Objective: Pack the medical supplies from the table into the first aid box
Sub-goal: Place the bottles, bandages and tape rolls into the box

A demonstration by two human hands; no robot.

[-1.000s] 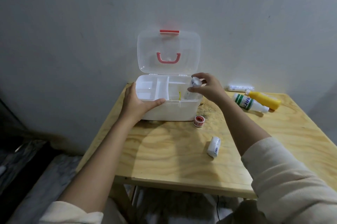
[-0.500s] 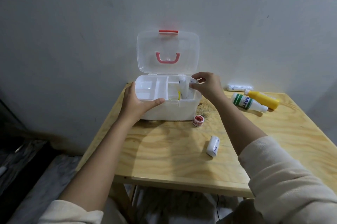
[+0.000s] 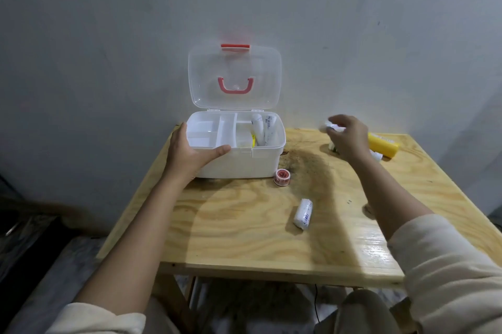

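Beside the first aid box [image 3: 239, 162], left hand [image 3: 190, 153] grips its rim; right hand's [image 3: 347, 138] grip blurred, unclear.

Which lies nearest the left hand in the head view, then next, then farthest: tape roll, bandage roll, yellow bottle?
From the left hand on the box's front-left corner:
1. Tape roll, at the box's front-right corner.
2. Bandage roll, mid-table, towards the person.
3. Yellow bottle, far right, beyond the right hand.

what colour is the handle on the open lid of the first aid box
Pinkish red, on the clear lid's handle, best seen in the head view.
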